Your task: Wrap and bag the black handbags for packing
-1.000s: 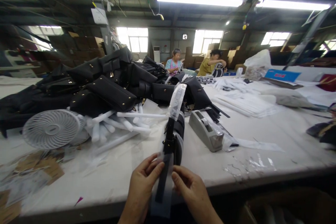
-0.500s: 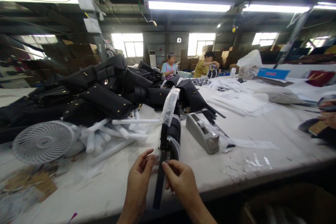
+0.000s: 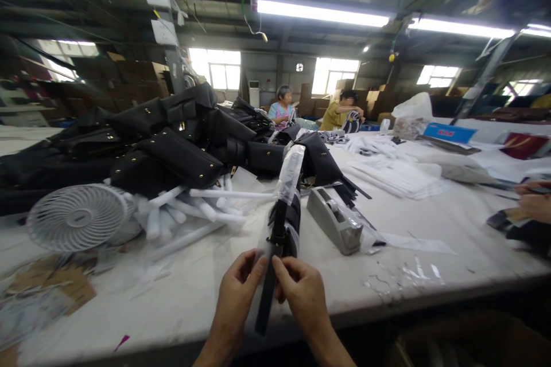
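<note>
A black bag strap [image 3: 267,301] hangs with its free end toward me over the table's near edge. My right hand [image 3: 301,287] pinches its right side between thumb and fingers. My left hand [image 3: 241,292] is closed at the strap's left edge, thumb against the fingers. Just beyond the fingertips, a black loop [image 3: 276,239] encircles the strap. Farther up, clear plastic wrap [image 3: 290,175] covers the raised part of the strap. The black bag [image 3: 295,212] behind it is partly hidden by the strap and plastic.
Left of the strap lie white foam tubes [image 3: 202,206] and a white fan [image 3: 81,218]. A grey tape dispenser [image 3: 338,223] stands to the right. Black bags [image 3: 172,157] are heaped behind. Two people sit across the table; another person's hands [image 3: 536,206] show at the far right.
My left hand has moved right and closed in against the strap. The right hand still pinches the strap, slightly higher. The whole view has shifted a little.
</note>
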`<state>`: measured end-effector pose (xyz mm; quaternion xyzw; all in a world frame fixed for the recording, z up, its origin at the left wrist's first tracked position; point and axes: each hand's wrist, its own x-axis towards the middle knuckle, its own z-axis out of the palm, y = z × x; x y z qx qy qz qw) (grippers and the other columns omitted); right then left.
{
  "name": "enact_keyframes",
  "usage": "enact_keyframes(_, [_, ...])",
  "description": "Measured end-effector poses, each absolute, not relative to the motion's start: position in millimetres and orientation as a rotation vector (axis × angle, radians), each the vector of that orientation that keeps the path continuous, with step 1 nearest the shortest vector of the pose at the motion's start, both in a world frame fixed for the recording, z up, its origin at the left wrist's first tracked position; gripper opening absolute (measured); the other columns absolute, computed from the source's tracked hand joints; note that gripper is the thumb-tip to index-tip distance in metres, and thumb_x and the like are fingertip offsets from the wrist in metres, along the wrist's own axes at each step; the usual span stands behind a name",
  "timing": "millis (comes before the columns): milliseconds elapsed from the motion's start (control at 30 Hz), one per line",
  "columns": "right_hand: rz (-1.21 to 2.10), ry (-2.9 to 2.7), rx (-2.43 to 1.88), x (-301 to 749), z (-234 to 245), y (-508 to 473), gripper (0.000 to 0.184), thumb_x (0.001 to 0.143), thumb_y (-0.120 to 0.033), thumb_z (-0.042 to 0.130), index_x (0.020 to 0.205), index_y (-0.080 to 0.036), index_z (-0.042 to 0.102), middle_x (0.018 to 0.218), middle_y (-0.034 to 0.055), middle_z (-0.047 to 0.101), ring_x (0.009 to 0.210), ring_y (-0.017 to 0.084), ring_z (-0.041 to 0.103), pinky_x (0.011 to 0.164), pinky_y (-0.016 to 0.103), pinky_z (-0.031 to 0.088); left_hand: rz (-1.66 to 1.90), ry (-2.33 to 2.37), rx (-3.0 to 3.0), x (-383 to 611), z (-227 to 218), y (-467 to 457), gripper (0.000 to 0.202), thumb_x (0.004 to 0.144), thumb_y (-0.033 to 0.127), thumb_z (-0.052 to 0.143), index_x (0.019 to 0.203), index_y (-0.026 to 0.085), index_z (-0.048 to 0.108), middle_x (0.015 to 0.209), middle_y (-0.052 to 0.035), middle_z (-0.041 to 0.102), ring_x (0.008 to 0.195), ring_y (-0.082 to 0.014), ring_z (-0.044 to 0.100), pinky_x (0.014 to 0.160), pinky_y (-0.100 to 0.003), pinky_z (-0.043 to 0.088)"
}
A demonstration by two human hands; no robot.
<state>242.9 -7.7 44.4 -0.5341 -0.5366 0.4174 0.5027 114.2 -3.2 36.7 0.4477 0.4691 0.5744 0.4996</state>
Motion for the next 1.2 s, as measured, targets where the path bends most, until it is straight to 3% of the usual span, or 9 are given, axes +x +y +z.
enact_keyframes(133, [0.992, -1.321, -1.285, 242.5, 46.4, -8.2, 0.042, 0.086, -0.053, 0.061, 0.067, -0.016, 0.068, 0.046, -0.0003, 0.058, 0.043, 0.014, 0.056, 0.046, 0.021, 0.042, 1.354, 1.113, 1.085, 114.6, 36.6, -2.0, 0.032, 0.079, 0.045, 0.073, 0.092, 0.016, 0.072, 0.087, -0.0046, 0.073, 0.086, -0.0204, 0.065, 0.077, -0.025, 0.050])
enact_keyframes(333, [0.780, -1.434, -1.350, 245.9, 54.1, -8.7, 0.042, 0.087, -0.053, 0.060, 0.068, -0.018, 0.072, 0.048, 0.0011, 0.061, 0.045, 0.015, 0.058, 0.046, 0.023, 0.041, 1.380, 1.144, 1.099, 118.7, 34.7, -0.5, 0.031, 0.080, 0.046, 0.070, 0.089, 0.016, 0.071, 0.082, -0.0035, 0.072, 0.079, -0.0200, 0.065, 0.072, -0.026, 0.051])
enact_keyframes(633, [1.040, -1.198, -1.358, 237.1, 48.2, -1.5, 0.046, 0.081, -0.056, 0.065, 0.057, -0.017, 0.061, 0.041, -0.0012, 0.056, 0.039, 0.012, 0.051, 0.044, 0.021, 0.038, 1.502, 1.312, 1.219, 125.2, 30.7, 2.0, 0.020, 0.077, 0.039, 0.073, 0.086, 0.020, 0.070, 0.084, -0.0028, 0.070, 0.080, -0.0198, 0.063, 0.072, -0.024, 0.047])
enact_keyframes(867, [1.065, -1.154, -1.359, 228.7, 46.6, -0.1, 0.044, 0.082, -0.054, 0.066, 0.060, -0.015, 0.062, 0.043, -0.0021, 0.053, 0.041, 0.011, 0.049, 0.045, 0.020, 0.037, 1.417, 1.232, 1.232, 116.4, 32.7, -4.8, 0.034, 0.081, 0.048, 0.068, 0.101, 0.020, 0.068, 0.073, -0.0019, 0.067, 0.060, -0.0166, 0.059, 0.053, -0.022, 0.047])
enact_keyframes(967, [1.101, -1.123, -1.349, 226.9, 44.9, 1.4, 0.043, 0.080, -0.053, 0.066, 0.060, -0.015, 0.061, 0.045, -0.0016, 0.054, 0.042, 0.011, 0.050, 0.045, 0.021, 0.037, 1.492, 1.297, 1.244, 117.1, 37.0, -12.6, 0.030, 0.078, 0.045, 0.072, 0.097, 0.022, 0.070, 0.071, -0.0013, 0.066, 0.059, -0.0168, 0.060, 0.055, -0.023, 0.049])
enact_keyframes(1100, [1.162, -1.047, -1.306, 228.4, 39.8, 5.2, 0.041, 0.074, -0.049, 0.071, 0.056, -0.015, 0.058, 0.050, -0.0018, 0.052, 0.047, 0.011, 0.049, 0.046, 0.020, 0.038, 1.613, 1.310, 1.464, 119.6, 37.9, -20.5, 0.012, 0.079, 0.033, 0.071, 0.088, 0.027, 0.075, 0.084, -0.0033, 0.073, 0.070, -0.0199, 0.067, 0.066, -0.024, 0.053])
enact_keyframes(1200, [1.270, -0.942, -1.263, 228.8, 39.5, 6.8, 0.046, 0.068, -0.052, 0.075, 0.052, -0.015, 0.055, 0.048, -0.0037, 0.046, 0.045, 0.009, 0.043, 0.044, 0.019, 0.036, 1.735, 1.295, 1.680, 114.3, 30.3, -20.5, 0.016, 0.080, 0.023, 0.070, 0.093, 0.030, 0.076, 0.090, -0.0015, 0.077, 0.080, -0.0207, 0.072, 0.076, -0.023, 0.055])
